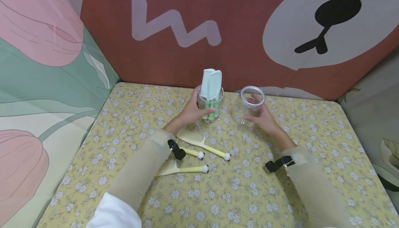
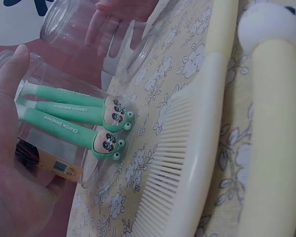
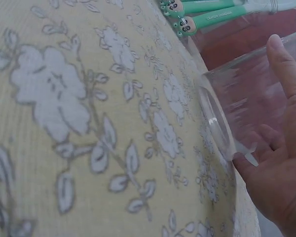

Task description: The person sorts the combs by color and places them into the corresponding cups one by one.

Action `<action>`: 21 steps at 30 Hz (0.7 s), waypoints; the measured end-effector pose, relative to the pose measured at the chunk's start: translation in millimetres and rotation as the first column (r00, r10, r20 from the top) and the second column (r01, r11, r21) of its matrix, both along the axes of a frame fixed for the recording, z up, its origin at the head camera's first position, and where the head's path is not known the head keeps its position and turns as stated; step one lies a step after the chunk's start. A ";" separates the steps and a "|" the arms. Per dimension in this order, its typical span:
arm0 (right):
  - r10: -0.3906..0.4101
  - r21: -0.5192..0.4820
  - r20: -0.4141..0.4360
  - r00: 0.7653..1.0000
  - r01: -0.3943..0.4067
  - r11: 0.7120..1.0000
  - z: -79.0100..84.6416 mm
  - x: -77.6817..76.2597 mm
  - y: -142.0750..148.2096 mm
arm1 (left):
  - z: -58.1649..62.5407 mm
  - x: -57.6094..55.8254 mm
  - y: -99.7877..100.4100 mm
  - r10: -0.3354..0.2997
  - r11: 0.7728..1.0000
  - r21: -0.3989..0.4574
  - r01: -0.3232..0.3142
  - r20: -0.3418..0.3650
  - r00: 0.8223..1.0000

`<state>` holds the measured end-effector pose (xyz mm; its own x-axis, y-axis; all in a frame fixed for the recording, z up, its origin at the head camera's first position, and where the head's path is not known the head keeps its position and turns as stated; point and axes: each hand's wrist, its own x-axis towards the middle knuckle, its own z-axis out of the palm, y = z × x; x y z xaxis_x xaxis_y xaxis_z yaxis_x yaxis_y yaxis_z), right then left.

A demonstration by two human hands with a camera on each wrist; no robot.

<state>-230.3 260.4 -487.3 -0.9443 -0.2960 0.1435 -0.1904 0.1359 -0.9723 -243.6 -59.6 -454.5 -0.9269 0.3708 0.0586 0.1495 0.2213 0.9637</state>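
At the table's far edge my left hand [image 1: 191, 112] grips a clear plastic jar [image 1: 220, 100], fingers behind it and thumb across the front. Pale green combs [image 1: 211, 84] stand in it, heads poking above the rim. Their green handles [image 2: 64, 126] point down and end in frog-hooded faces in the left wrist view. To the right, my right hand [image 1: 265, 120] holds a second clear jar [image 1: 239, 112] round its side, with no combs inside. Three cream-yellow combs, one [image 1: 190, 138] farther back, another [image 1: 190, 169] nearer, lie below the left wrist; the sleeve partly covers them.
A yellow flowered cloth [image 1: 237, 193] covers the table. Right behind the jars rises a brown printed backdrop [image 1: 187, 61], and a tulip-patterned curtain [image 1: 46, 93] hangs along the left side. Black wrist cameras [image 1: 275, 165] sit on both forearms.
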 end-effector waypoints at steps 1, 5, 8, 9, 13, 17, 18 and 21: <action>-0.003 -0.005 0.001 1.000 0.003 1.000 -0.4 0.0 -0.6 | -0.3 -0.3 0.1 0.002 1.000 -0.002 -0.002 0.004 1.000; -0.013 -0.004 0.007 1.000 0.013 1.000 -2.6 -1.0 -1.3 | -0.8 -1.3 0.0 0.009 1.000 -0.005 -0.009 0.016 1.000; -0.019 0.009 0.011 1.000 0.019 1.000 -3.3 -1.8 -0.7 | 1.6 -1.8 -0.6 0.007 1.000 -0.007 -0.007 0.023 1.000; -0.022 0.013 0.010 1.000 0.022 1.000 -3.6 -2.0 -0.5 | 2.6 -1.8 -0.7 0.004 1.000 -0.007 -0.004 0.026 1.000; -0.025 0.013 0.014 1.000 0.024 1.000 -3.2 -1.7 -1.3 | 5.0 -1.4 -1.1 -0.005 1.000 0.003 0.005 0.027 1.000; -0.021 0.005 0.020 1.000 0.021 1.000 -2.6 -0.3 -1.9 | 6.0 -1.7 -1.2 -0.014 1.000 0.005 0.014 0.011 1.000; -0.019 0.003 0.020 1.000 0.019 1.000 -2.7 -0.1 -1.7 | 6.3 -1.8 -1.5 -0.014 1.000 -0.001 0.015 0.010 1.000; -0.015 0.010 0.016 1.000 0.015 1.000 -3.6 0.2 -0.8 | 8.5 -2.0 -4.3 -0.011 1.000 -0.011 0.012 0.039 0.999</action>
<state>-230.1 259.6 -491.0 -0.9508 -0.2831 0.1256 -0.1729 0.1487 -0.9737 -245.6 -63.9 -446.1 -0.9241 0.3817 0.0185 0.1146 0.2305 0.9663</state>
